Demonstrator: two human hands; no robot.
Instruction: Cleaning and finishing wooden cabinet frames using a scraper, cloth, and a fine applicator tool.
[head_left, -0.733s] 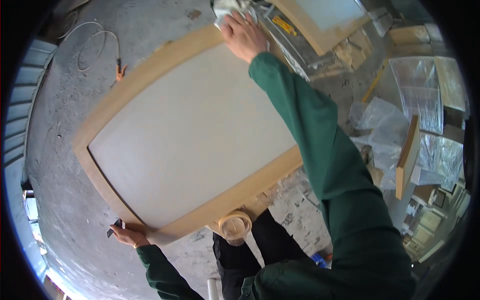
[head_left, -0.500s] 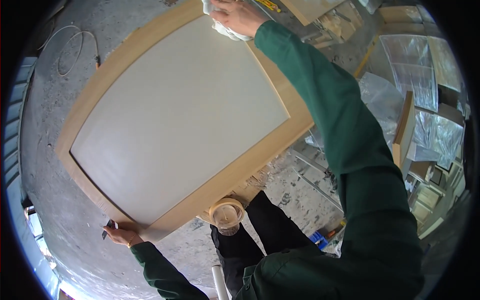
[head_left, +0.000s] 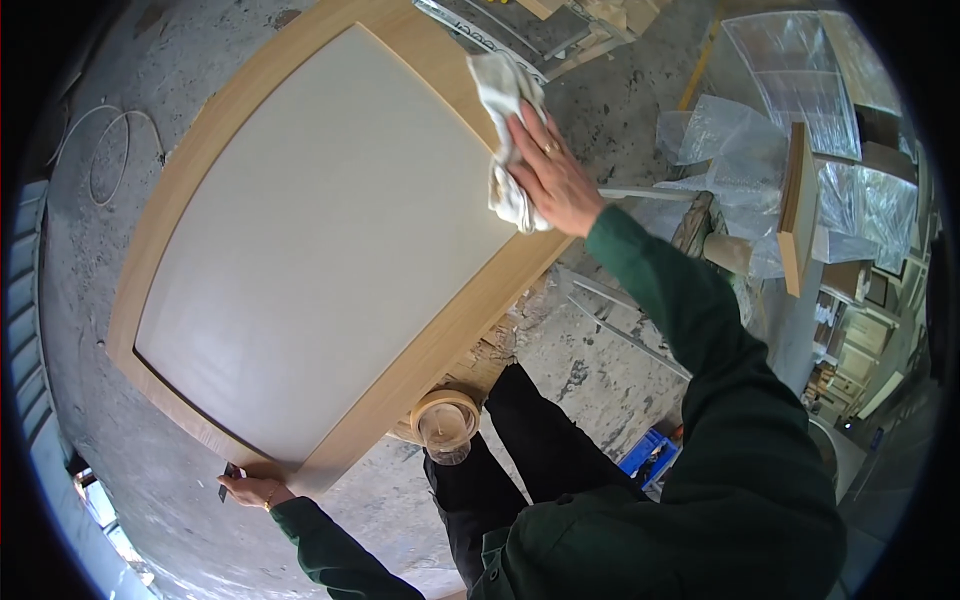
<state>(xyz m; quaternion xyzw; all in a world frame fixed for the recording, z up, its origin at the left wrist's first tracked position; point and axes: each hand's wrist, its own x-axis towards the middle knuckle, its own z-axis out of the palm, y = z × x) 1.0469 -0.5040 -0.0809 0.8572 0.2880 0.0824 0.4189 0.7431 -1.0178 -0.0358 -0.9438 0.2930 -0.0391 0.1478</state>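
A large panel with a pale wood frame (head_left: 420, 365) and a smooth light-grey middle (head_left: 320, 240) lies tilted across the view. On the frame's right side my right hand (head_left: 560, 175) presses a crumpled white cloth (head_left: 507, 95), its fingers lying along the cloth. My left hand (head_left: 255, 490) is at the panel's near-left corner. Between its fingers sticks out a small dark flat blade (head_left: 228, 482), perhaps a scraper; its handle is hidden.
Close to my legs, beside the panel's near edge, stands a clear cup (head_left: 447, 440) with a tan ring round its top. A blue crate (head_left: 648, 455) is on the stained floor at right. Farther right are plastic-wrapped panels (head_left: 795, 75) and an upright board (head_left: 797, 210). A cable (head_left: 125, 150) lies far left.
My right hand and the white cloth have come from the panel's far edge toward me along its right side. The left hand keeps its place at the near-left corner.
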